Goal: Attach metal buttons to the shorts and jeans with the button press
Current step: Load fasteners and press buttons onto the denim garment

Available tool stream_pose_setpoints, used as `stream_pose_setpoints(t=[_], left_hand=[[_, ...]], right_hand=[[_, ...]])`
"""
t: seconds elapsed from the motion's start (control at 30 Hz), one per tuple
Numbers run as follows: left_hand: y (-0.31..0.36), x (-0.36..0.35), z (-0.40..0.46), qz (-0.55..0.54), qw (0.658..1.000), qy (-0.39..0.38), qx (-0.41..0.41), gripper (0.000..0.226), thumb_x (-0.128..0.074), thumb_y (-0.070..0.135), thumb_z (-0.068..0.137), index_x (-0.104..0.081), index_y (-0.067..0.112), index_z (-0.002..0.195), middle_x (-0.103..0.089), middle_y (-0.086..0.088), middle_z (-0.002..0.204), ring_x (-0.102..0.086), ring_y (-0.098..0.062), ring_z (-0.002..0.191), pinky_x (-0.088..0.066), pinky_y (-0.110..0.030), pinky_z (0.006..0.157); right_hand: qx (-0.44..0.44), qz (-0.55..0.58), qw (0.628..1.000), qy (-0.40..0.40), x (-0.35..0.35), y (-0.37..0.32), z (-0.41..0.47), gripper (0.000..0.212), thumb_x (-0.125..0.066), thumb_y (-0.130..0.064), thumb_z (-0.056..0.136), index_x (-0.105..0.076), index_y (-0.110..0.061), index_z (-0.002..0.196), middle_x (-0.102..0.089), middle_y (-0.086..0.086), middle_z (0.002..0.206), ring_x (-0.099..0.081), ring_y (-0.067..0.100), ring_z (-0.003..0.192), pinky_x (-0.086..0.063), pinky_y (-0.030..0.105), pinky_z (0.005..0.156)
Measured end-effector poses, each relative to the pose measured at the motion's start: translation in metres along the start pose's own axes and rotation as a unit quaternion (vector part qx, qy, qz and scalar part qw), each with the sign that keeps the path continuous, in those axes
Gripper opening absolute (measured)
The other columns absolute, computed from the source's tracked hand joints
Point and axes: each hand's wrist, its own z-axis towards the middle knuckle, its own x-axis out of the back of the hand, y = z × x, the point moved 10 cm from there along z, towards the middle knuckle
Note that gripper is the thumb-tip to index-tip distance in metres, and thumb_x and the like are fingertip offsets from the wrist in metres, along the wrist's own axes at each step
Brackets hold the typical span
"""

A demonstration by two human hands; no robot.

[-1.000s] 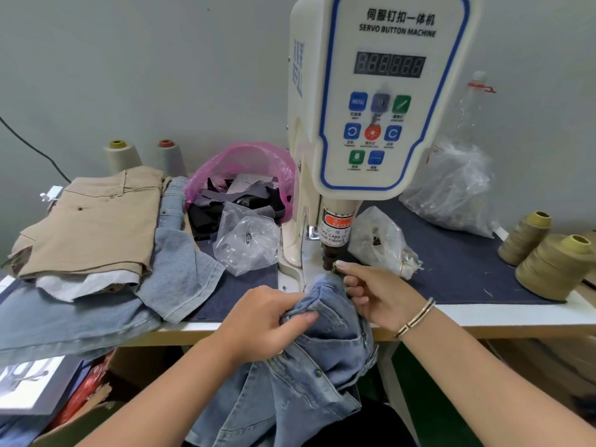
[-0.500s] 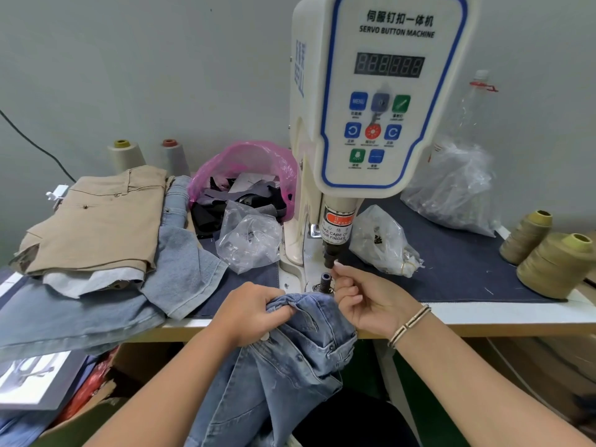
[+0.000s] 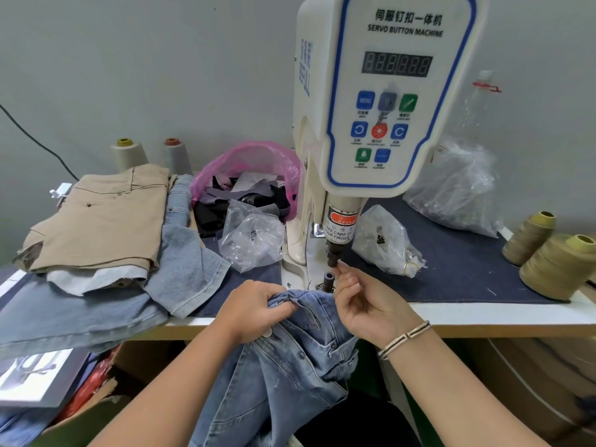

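A white servo button press (image 3: 380, 101) stands at the middle of the table, its dark punch (image 3: 332, 254) hanging over a small lower die (image 3: 328, 280). Blue jeans (image 3: 290, 356) hang off the table's front edge just below the die. My left hand (image 3: 251, 309) is bunched on the jeans' waistband. My right hand (image 3: 364, 301) rests against the jeans on the right, thumb and forefinger pinched together right beside the punch tip; whether a button sits between them is too small to tell.
Tan shorts (image 3: 96, 221) lie on folded denim (image 3: 96, 304) at the left. A pink bag of scraps (image 3: 251, 175) and clear bags (image 3: 254, 237) (image 3: 383, 240) (image 3: 458, 188) flank the press. Thread cones (image 3: 558, 266) stand at the right edge, two more (image 3: 145, 153) at the back left.
The jeans slid down off the die, which now shows. My right hand let go of the waistband and rose with pinched fingertips to the punch tip.
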Motion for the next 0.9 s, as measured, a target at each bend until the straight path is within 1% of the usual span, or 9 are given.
stream_pose_setpoints(t=[0.17,0.27,0.33,0.4,0.43,0.53,0.63,0.73,0.9], left_hand=[[-0.002,-0.002,0.002,-0.002,1.000,-0.002,0.002,0.044,-0.047,0.064,0.068,-0.046,0.020,0.062,-0.041,0.008,0.047,-0.038,-0.008,0.046,-0.033,-0.033,0.053],[-0.005,-0.003,0.005,-0.026,0.999,-0.019,0.016,0.044,-0.045,0.065,0.066,-0.046,0.022,0.056,-0.047,0.005,0.049,-0.049,-0.008,0.045,-0.040,-0.035,0.054],[-0.007,-0.001,0.007,-0.036,0.999,-0.014,0.020,0.036,-0.044,0.060,0.062,-0.050,0.025,0.057,-0.059,-0.001,0.059,-0.058,-0.017,0.058,-0.046,-0.040,0.061],[-0.007,-0.003,0.007,-0.052,0.998,-0.014,0.012,0.029,-0.051,0.057,0.063,-0.050,0.029,0.056,-0.055,0.003,0.057,-0.050,-0.017,0.057,-0.040,-0.040,0.058],[-0.006,-0.003,0.006,-0.057,0.998,-0.014,0.013,0.031,-0.053,0.057,0.063,-0.046,0.030,0.052,-0.046,0.006,0.051,-0.041,-0.013,0.051,-0.033,-0.037,0.055],[-0.007,-0.003,0.004,-0.074,0.997,-0.006,0.026,0.036,-0.055,0.056,0.062,-0.040,0.026,0.048,-0.035,0.007,0.046,-0.031,-0.007,0.046,-0.026,-0.032,0.055],[-0.007,-0.002,0.003,-0.094,0.995,-0.001,0.030,0.036,-0.056,0.050,0.062,-0.036,0.024,0.049,-0.031,0.006,0.048,-0.028,-0.009,0.048,-0.025,-0.032,0.055],[-0.008,-0.001,0.003,-0.095,0.995,0.001,0.026,0.039,-0.058,0.047,0.065,-0.035,0.018,0.052,-0.031,0.006,0.050,-0.027,-0.011,0.053,-0.024,-0.032,0.056],[-0.011,-0.001,0.006,-0.054,0.998,-0.004,0.029,0.043,-0.051,0.053,0.060,-0.037,0.013,0.055,-0.038,-0.001,0.054,-0.031,-0.013,0.054,-0.026,-0.033,0.055]], right_hand=[[0.051,0.053,0.997,-0.004,-0.003,0.021,-0.003,0.015,-0.060,-0.011,0.086,-0.061,0.000,0.076,-0.050,0.001,0.043,-0.047,0.007,0.030,-0.037,0.015,0.028],[0.075,-0.074,0.994,-0.042,-0.026,0.045,0.003,0.012,-0.066,-0.010,0.078,-0.065,-0.001,0.087,-0.051,0.001,0.052,-0.048,0.007,0.038,-0.041,0.014,0.034],[0.122,-0.244,0.960,-0.061,-0.055,0.045,0.017,0.010,-0.061,-0.011,0.088,-0.066,-0.003,0.090,-0.052,0.001,0.056,-0.049,0.008,0.043,-0.043,0.016,0.040],[0.223,-0.458,0.859,-0.046,-0.092,0.027,0.035,0.017,-0.057,-0.013,0.093,-0.066,-0.001,0.086,-0.053,0.003,0.062,-0.049,0.012,0.050,-0.045,0.020,0.049],[0.276,-0.561,0.780,-0.031,-0.110,0.017,0.044,0.023,-0.055,-0.014,0.094,-0.064,0.002,0.080,-0.051,0.006,0.064,-0.047,0.016,0.055,-0.045,0.025,0.053],[0.343,-0.808,0.477,0.035,-0.142,0.006,0.084,0.035,-0.047,-0.010,0.095,-0.049,-0.003,0.061,-0.048,0.011,0.068,-0.045,0.024,0.071,-0.037,0.030,0.064],[0.311,-0.902,0.283,0.097,-0.137,0.005,0.122,0.022,-0.044,-0.008,0.095,-0.065,-0.007,0.101,-0.063,0.013,0.106,-0.059,0.030,0.100,-0.046,0.033,0.076],[0.336,-0.912,0.199,0.124,-0.139,0.009,0.133,0.031,-0.043,-0.006,0.095,-0.062,-0.013,0.119,-0.061,0.009,0.119,-0.056,0.029,0.112,-0.048,0.035,0.082],[0.355,-0.911,0.168,0.127,-0.139,0.015,0.140,0.027,-0.044,-0.010,0.096,-0.064,-0.012,0.115,-0.064,0.008,0.114,-0.059,0.028,0.108,-0.046,0.032,0.079]])
